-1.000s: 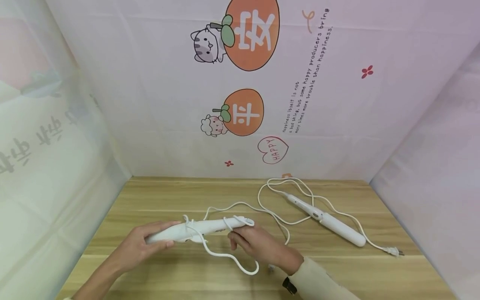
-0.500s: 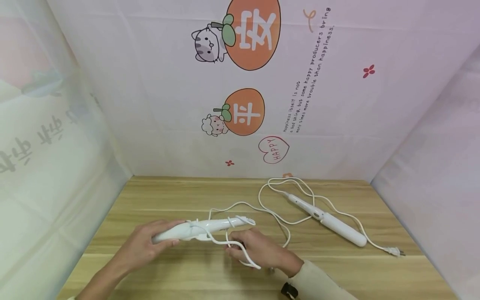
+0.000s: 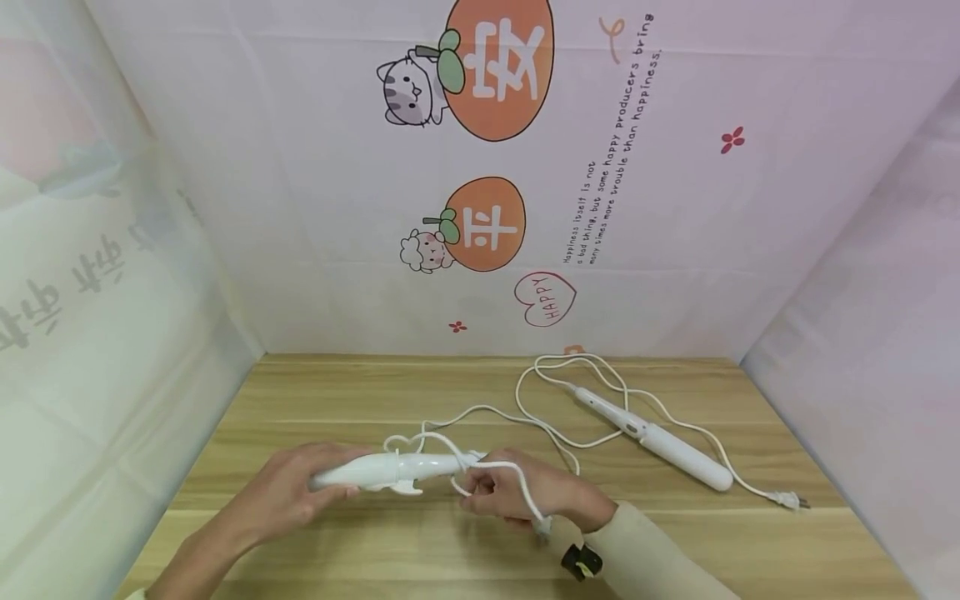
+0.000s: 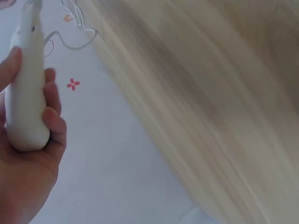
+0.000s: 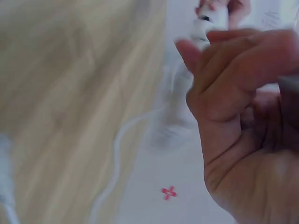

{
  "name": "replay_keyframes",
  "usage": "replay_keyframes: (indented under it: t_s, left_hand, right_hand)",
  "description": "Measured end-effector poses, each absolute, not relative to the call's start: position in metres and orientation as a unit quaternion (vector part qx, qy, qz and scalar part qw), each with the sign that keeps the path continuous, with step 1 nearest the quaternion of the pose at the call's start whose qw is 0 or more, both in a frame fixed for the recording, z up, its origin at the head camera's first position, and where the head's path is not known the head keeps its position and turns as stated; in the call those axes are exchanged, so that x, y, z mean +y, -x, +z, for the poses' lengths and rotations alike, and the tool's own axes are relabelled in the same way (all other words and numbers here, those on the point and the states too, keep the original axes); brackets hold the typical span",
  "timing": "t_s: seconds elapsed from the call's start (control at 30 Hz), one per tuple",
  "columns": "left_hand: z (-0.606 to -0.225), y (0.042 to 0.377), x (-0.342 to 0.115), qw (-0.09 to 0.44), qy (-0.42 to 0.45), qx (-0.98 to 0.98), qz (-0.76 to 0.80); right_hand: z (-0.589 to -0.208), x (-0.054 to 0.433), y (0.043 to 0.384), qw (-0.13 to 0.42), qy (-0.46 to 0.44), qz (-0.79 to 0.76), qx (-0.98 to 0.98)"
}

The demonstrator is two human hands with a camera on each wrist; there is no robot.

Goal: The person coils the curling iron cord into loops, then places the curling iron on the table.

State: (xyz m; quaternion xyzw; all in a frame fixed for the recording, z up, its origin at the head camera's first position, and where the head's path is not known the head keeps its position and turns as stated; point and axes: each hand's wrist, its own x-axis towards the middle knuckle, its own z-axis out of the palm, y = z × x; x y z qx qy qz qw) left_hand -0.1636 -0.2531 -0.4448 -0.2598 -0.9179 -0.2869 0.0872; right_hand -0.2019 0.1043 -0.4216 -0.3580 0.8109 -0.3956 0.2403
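Observation:
My left hand (image 3: 288,492) grips the thick, rounded end of a white corded curling iron (image 3: 367,471), held roughly level over the table. A small lever juts from its middle, on the near side. In the left wrist view, fingers and thumb wrap around the curling iron (image 4: 28,102). The right hand (image 3: 517,492) is at the slimmer handle end, fingers curled and pinching the white cord (image 3: 442,435). That cord arcs loosely over the handle and crosses the back of the right hand. Its plug (image 3: 543,526) hangs by the right wrist. Fingers partly hide the handle's end.
A second white curling iron (image 3: 682,454) lies on the wooden table (image 3: 337,392) at the right. Its cord loops behind it, and a two-pin plug (image 3: 787,501) rests near the right edge. Printed cloth walls (image 3: 337,208) enclose the table at the back and sides.
Cord that was wound around the curling iron's middle has come off it and now loops loosely above. The right hand dipped below the handle, then rose back to its end; the left kept its grip.

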Motion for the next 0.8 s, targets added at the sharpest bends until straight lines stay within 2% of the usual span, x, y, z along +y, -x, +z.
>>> replay_keyframes:
  t_s: [0.13,0.27,0.6,0.8]
  left_hand:
    - [-0.443,0.164,-0.257,0.069,0.301,-0.909,-0.281]
    - [-0.443,0.165,-0.262,0.058,0.331,-0.894,-0.296]
    - [-0.444,0.168,-0.267,-0.062,0.375,-0.829,-0.411]
    - [-0.447,0.17,-0.271,-0.11,0.372,-0.787,-0.479]
  right_hand:
    - [-0.415,0.107,0.215,0.187,0.438,-0.351,0.806]
    - [-0.412,0.113,0.229,0.13,0.465,-0.326,0.812]
    - [-0.425,0.117,0.24,0.135,0.475,-0.319,0.809]
    - [-0.438,0.116,0.242,0.2,0.494,-0.416,0.737]
